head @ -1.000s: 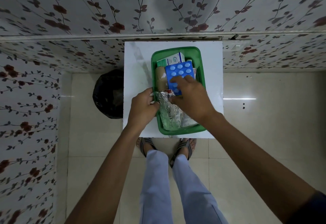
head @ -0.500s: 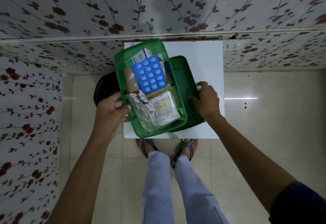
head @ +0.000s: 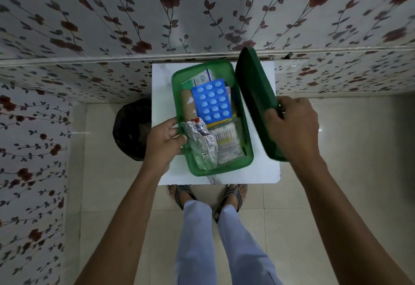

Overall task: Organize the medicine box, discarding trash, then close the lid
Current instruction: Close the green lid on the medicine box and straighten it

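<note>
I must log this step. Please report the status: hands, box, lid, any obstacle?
Left hand grips box rim. Right hand holds lid, tilted, off the box. Box open, on table; foil wrapper lies at its left rim.

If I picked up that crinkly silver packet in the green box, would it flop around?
Probably. The silver packet looks like thin, wrinkled foil, so it would likely bend and crackle. It seems flat and nearly empty, so probably very light. Its shiny surface may feel a little slippery, and the left hand rests right beside it.
</note>
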A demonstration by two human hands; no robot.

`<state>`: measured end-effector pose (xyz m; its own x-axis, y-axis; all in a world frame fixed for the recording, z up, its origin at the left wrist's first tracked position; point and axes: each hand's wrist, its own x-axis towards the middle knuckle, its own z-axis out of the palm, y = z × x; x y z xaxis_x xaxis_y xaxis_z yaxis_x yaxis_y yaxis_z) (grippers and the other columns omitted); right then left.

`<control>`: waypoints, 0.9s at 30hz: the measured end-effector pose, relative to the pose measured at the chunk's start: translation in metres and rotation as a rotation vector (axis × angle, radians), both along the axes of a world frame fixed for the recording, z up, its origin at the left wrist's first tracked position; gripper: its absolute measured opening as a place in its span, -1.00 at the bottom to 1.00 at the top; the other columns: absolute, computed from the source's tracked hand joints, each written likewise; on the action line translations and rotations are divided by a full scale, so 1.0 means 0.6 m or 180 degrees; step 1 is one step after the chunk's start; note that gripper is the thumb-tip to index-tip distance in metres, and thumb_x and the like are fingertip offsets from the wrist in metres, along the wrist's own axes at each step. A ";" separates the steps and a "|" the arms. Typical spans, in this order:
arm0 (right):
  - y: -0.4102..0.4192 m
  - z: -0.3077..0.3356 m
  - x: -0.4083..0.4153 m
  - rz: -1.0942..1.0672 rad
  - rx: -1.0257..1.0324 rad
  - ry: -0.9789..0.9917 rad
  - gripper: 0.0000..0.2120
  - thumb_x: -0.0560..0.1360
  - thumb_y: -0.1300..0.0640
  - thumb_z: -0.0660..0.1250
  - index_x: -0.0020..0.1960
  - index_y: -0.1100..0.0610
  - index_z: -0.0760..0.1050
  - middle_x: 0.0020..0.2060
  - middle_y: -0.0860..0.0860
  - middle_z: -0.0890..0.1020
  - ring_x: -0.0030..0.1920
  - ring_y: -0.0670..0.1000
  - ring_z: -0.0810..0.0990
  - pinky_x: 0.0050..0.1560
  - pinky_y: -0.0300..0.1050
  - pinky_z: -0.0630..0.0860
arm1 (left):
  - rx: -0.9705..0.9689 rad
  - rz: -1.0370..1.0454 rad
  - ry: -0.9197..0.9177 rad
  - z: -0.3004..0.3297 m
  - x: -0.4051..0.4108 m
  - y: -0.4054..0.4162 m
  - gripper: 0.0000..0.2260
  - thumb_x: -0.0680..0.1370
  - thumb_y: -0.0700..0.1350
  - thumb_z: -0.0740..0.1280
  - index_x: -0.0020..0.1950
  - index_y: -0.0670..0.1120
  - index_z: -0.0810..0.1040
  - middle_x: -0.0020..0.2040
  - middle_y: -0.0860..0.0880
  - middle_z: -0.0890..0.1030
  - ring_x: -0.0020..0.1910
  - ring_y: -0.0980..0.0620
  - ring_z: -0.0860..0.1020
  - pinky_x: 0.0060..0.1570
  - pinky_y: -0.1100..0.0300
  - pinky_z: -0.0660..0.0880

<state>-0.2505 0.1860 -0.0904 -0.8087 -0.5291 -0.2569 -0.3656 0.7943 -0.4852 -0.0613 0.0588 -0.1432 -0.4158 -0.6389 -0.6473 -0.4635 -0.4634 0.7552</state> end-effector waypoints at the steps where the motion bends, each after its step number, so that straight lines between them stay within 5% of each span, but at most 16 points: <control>1: -0.002 0.007 0.011 0.0010 -0.0054 0.0091 -0.64 0.47 0.10 0.23 0.22 0.19 0.46 0.12 0.22 0.48 -0.06 0.18 0.50 0.01 -0.01 0.45 | -0.0024 -0.0026 0.0005 -0.001 -0.010 0.004 -0.61 0.47 -0.45 0.18 0.11 -0.03 0.50 -0.36 0.17 0.68 -0.37 0.20 0.62 -0.35 0.18 0.61; 6: -0.026 -0.014 0.089 0.0577 -0.0136 0.0189 -0.58 0.34 0.10 0.35 0.13 0.26 0.37 0.05 0.22 0.49 -0.03 0.23 0.45 -0.15 0.00 0.38 | -0.0334 -0.0250 -0.0125 -0.006 -0.040 0.018 -0.60 0.45 -0.39 0.24 0.11 0.06 0.53 -0.06 -0.10 0.67 -0.21 0.04 0.62 -0.18 0.03 0.62; 12: -0.039 -0.045 0.125 0.1068 0.0041 0.0219 -0.49 0.36 0.05 0.40 0.20 0.30 0.41 0.10 0.30 0.48 0.01 0.28 0.48 -0.11 0.07 0.53 | -0.0273 -0.0196 -0.0152 -0.002 -0.032 0.020 -0.70 0.55 -0.21 0.22 0.26 0.02 0.48 -0.02 -0.11 0.65 -0.05 -0.03 0.63 -0.01 -0.01 0.60; 15: -0.038 -0.044 0.081 0.0823 -0.0118 0.0332 -0.57 0.44 0.03 0.32 0.25 0.19 0.42 0.18 0.26 0.45 0.15 0.25 0.41 0.09 0.13 0.47 | -0.0307 -0.0115 -0.0175 -0.002 -0.029 0.018 -0.68 0.57 -0.14 0.18 0.32 0.01 0.45 0.06 -0.11 0.64 0.06 -0.05 0.61 0.11 -0.09 0.56; 19: -0.034 -0.065 0.005 0.0250 0.0075 -0.0505 -0.35 0.47 -0.10 0.28 0.46 0.03 0.09 0.46 0.15 0.18 0.41 0.21 0.22 0.30 0.21 0.32 | -0.0478 -0.0056 -0.0105 0.008 -0.036 0.019 -0.65 0.57 -0.04 0.17 0.36 0.05 0.40 0.22 -0.02 0.58 0.17 0.00 0.57 0.16 -0.10 0.53; 21: -0.037 -0.078 0.000 0.0253 0.0134 -0.0941 -0.31 0.47 -0.14 0.25 0.47 0.05 0.03 0.43 0.12 0.26 0.35 0.19 0.36 0.22 0.20 0.42 | -0.0571 -0.0113 -0.0104 0.011 -0.041 0.018 -0.65 0.53 0.06 0.18 0.32 0.12 0.44 0.20 0.08 0.60 0.18 0.08 0.56 0.18 -0.10 0.52; 24: -0.038 -0.081 0.025 0.0336 0.0185 -0.0932 -0.35 0.49 -0.18 0.19 0.43 0.07 0.05 0.28 0.10 0.45 0.15 0.19 0.54 0.07 0.19 0.56 | -0.0857 -0.0312 -0.0277 0.017 -0.048 0.019 -0.80 0.57 0.04 0.17 0.04 0.36 0.48 -0.12 0.33 0.63 -0.09 0.30 0.56 0.08 0.00 0.55; 27: -0.032 -0.086 0.046 0.0381 0.0260 -0.0710 -0.35 0.53 -0.14 0.15 0.47 0.09 -0.04 0.24 0.11 0.48 0.09 0.18 0.57 0.01 0.15 0.55 | -0.1116 -0.0453 -0.0355 0.016 -0.049 0.026 -0.82 0.57 0.04 0.19 0.13 0.20 0.50 -0.10 0.23 0.63 -0.09 0.20 0.59 0.02 0.05 0.57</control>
